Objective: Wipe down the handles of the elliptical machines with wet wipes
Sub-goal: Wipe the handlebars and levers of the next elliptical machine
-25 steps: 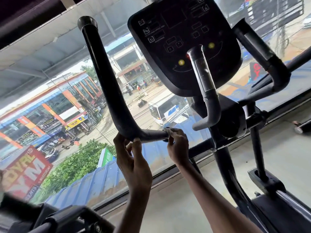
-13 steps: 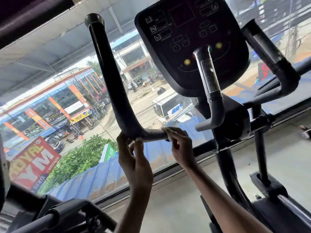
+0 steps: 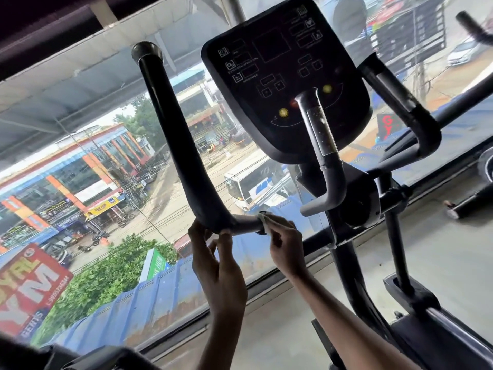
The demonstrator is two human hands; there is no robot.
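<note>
Hands meet at the lower bend of an elliptical's long black handle (image 3: 186, 145). To steady it, seemingly, the left hand (image 3: 221, 265) curls around the bend. The right hand (image 3: 286, 245) pinches a small white wet wipe (image 3: 264, 218) against the bar's inner end, below the console (image 3: 280, 76).

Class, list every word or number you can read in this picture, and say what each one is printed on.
"YAL", "YM", "GENTS": red sign outside, cut off at the left.
"GY": dark panel at the right.
Labels on the console, the yellow shop board and the green sign: too blurred to read.
</note>
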